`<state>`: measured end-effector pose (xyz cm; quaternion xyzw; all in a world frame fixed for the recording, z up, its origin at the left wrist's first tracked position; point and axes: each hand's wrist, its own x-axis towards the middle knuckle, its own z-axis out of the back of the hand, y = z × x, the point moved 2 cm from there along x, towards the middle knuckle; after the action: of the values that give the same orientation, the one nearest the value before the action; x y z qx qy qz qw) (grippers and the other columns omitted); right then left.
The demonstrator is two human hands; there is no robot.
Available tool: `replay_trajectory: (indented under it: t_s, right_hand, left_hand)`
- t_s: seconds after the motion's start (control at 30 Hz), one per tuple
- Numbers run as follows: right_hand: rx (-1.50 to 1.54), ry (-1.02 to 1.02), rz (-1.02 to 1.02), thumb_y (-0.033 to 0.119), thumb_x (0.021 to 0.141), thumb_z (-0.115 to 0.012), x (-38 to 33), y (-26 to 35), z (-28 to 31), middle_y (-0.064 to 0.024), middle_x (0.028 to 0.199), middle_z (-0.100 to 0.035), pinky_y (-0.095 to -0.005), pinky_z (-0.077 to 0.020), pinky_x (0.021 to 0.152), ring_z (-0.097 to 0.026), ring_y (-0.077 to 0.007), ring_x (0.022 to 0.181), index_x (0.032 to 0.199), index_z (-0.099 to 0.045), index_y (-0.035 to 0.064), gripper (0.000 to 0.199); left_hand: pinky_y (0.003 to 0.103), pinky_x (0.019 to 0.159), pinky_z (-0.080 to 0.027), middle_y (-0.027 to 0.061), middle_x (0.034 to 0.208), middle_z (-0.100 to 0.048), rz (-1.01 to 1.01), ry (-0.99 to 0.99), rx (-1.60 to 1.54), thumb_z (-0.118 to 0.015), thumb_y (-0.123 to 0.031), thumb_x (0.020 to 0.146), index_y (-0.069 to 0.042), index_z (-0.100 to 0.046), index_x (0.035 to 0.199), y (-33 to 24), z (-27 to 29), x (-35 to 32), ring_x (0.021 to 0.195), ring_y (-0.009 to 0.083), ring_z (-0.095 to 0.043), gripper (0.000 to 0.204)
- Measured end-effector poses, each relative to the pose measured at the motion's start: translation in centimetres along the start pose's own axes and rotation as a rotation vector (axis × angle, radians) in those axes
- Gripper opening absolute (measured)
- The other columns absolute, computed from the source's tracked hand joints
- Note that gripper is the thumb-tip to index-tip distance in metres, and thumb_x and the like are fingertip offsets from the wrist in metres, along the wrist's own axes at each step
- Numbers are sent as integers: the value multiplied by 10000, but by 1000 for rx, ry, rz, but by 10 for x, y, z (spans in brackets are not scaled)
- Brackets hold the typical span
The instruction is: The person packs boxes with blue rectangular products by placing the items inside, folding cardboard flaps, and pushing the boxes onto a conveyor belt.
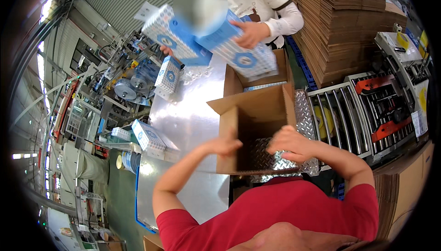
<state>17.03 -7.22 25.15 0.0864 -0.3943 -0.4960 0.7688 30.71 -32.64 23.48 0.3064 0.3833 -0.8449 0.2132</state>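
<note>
Directly before me stands a brown cardboard box with raised flaps, its inside facing me. Ridged metal plate shows within its near part. My left hand is over the box's left panel, slightly blurred, fingers stretched rightward and holding nothing I can see. At the right side of the opening is my right hand, its fingers curled in with nothing visible in them. Behind this box is a second open carton with blue-and-white packs inside. A co-worker holds blue-and-white patterned packs over it, one or more per hand.
A shiny metal table lies left, carrying blue-and-white packs along its left edge. Roller conveyor and a machine with red-orange parts stand right. Tall stacks of flat cardboard rise behind. Machinery fills the far left.
</note>
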Motion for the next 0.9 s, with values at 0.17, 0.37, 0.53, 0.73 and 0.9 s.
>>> replay_trajectory:
  t_s: [0.17,0.37,0.53,0.73,0.9]
  right_hand:
    - [-327,382,-104,396,795,-599,30,-67,-97,-205,1464,-161,-489,-130,1090,-143,-313,1369,1400,-261,89,758]
    - [-293,692,-91,457,866,-478,33,-94,-98,-122,1437,-286,-505,-141,1088,-193,-283,1355,1362,-373,159,588]
    - [-624,-122,-142,264,694,-636,103,-115,23,-127,1120,-545,-450,-362,887,-503,-326,990,1039,-577,59,405]
    - [-573,255,-896,553,828,-465,25,-93,10,-175,950,-639,-427,-465,818,-602,-333,935,955,-667,75,534]
    - [-650,123,-907,394,854,-472,-107,-90,-31,-204,1380,-326,-428,-190,1085,-256,-329,1314,1321,-390,72,573]
  left_hand:
    - [369,788,-447,140,944,-598,-636,283,278,-512,-345,899,-1,-121,1403,46,-31,-2,871,243,-568,725]
    - [397,1061,-252,180,1413,-306,-464,480,259,-632,-407,796,-77,-279,1392,37,-19,-39,1305,305,-289,767]
    - [398,1076,-226,217,1450,-191,-262,-566,558,-782,-425,599,-121,-174,1428,50,-4,8,1336,377,-189,1072]
    - [394,1080,-218,191,1485,-89,-433,-894,-428,-641,-429,726,-30,-51,1429,114,-46,74,1362,328,-130,1001]
    - [340,1008,-338,116,1448,-248,-312,-102,-1424,-205,-659,885,-115,-170,1436,115,-120,148,1274,230,-320,775]
